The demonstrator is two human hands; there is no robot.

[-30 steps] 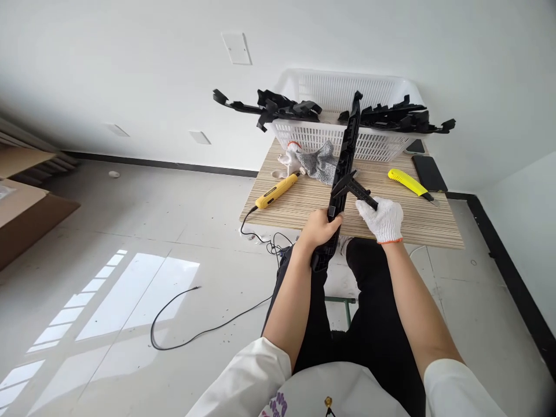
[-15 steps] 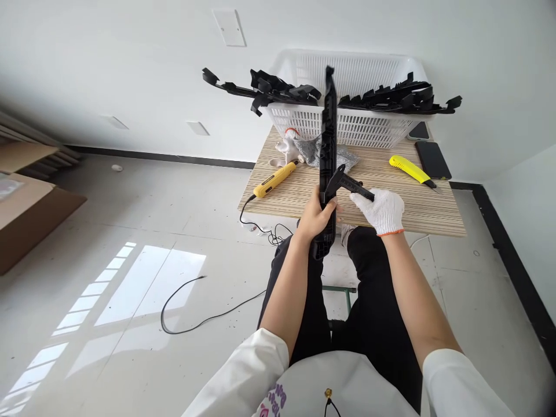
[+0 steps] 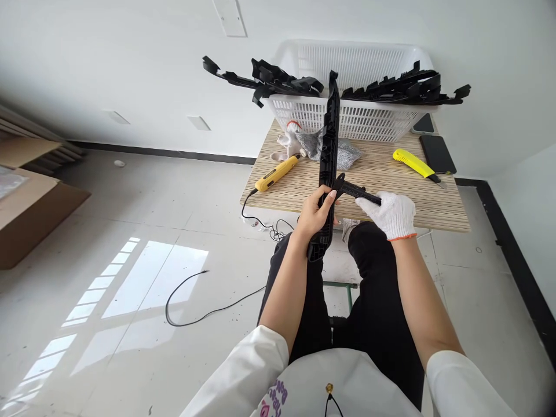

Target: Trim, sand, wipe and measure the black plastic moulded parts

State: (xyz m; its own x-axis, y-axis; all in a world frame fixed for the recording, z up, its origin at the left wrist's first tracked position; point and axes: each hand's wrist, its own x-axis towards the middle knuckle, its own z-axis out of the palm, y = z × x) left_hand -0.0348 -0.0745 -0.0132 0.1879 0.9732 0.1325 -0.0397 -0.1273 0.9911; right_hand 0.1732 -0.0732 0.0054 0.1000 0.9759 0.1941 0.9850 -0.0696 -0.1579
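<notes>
My bare left hand (image 3: 316,213) is wrapped round the lower half of a long black plastic part (image 3: 329,145), which stands lengthwise away from me above the table's front edge. In my right hand (image 3: 391,214), which wears a white glove with an orange cuff, is a black caliper (image 3: 357,190). The caliper's jaws are at the right side of the part, close to my left fingertips; whether they touch it is hard to tell.
On the wooden table (image 3: 373,211) lie a yellow corded tool (image 3: 277,174), a grey cloth and glove (image 3: 348,153), a yellow cutter (image 3: 412,163) and a dark phone (image 3: 438,154). Behind stands a white basket (image 3: 373,123) with several black parts (image 3: 403,87). A cable (image 3: 208,315) lies on the floor.
My right hand and the caliper have shifted right, and the jaws no longer reach across the part. The black part's lower end has tilted slightly left. The camera view has shifted a little.
</notes>
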